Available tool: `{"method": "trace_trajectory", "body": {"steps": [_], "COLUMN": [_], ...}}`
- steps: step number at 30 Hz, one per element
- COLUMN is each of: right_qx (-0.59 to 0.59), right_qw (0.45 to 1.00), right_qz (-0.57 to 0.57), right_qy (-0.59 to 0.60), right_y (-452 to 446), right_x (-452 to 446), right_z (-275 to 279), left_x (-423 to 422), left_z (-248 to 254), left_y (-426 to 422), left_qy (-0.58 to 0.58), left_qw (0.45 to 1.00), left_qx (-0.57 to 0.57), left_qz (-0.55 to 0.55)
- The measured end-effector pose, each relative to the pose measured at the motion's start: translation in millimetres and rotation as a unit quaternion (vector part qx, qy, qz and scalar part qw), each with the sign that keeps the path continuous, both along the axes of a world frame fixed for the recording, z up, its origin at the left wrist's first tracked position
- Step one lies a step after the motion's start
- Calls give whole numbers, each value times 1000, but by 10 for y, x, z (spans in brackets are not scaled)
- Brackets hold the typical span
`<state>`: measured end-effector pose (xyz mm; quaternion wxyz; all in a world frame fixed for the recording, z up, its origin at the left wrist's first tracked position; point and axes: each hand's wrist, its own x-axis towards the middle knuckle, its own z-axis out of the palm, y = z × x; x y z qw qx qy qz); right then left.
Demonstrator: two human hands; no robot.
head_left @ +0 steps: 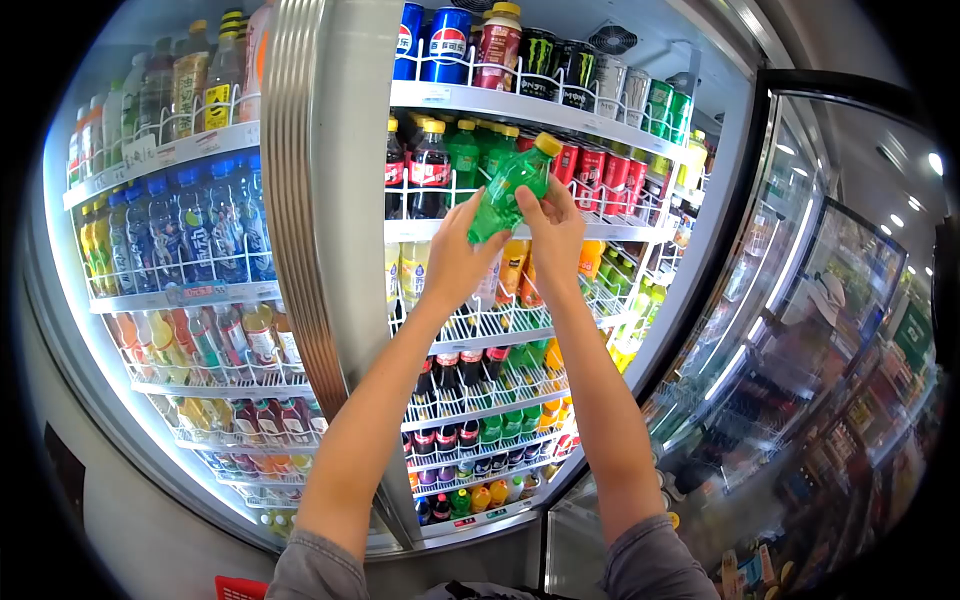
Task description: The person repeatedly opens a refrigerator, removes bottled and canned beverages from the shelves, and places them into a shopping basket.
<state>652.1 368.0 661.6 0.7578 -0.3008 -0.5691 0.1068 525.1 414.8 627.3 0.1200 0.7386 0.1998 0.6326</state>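
Note:
A green plastic bottle with a yellow cap is held up, tilted, in front of the open cooler's shelves. Around its lower end are the fingers of my left hand. My right hand grips its side, with the thumb on the front. Behind the bottle, a shelf holds dark-red-labelled cola bottles, more green bottles and red cans.
Cans stand on the upper shelf. Lower wire racks hold more bottles. A metal door post divides off the left section with blue bottles. The glass door stands open at right. A red basket is at bottom left.

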Motion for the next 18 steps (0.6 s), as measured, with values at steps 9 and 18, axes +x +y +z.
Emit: {"method": "trace_trajectory", "body": {"steps": [9, 18], "right_qx": [-118, -194], "right_qw": [985, 979], "right_qz": [103, 53], "right_qy": [-78, -40], "right_y": [-466, -1232], "right_x": [265, 285], "right_z": [-725, -1054], "left_x": [-82, 133], "left_z": [-520, -890], "left_y": [-453, -917], "left_qy": [-134, -120], "left_qw": [885, 829], "left_qx": [-278, -336], "left_qz": [-349, -430]}}
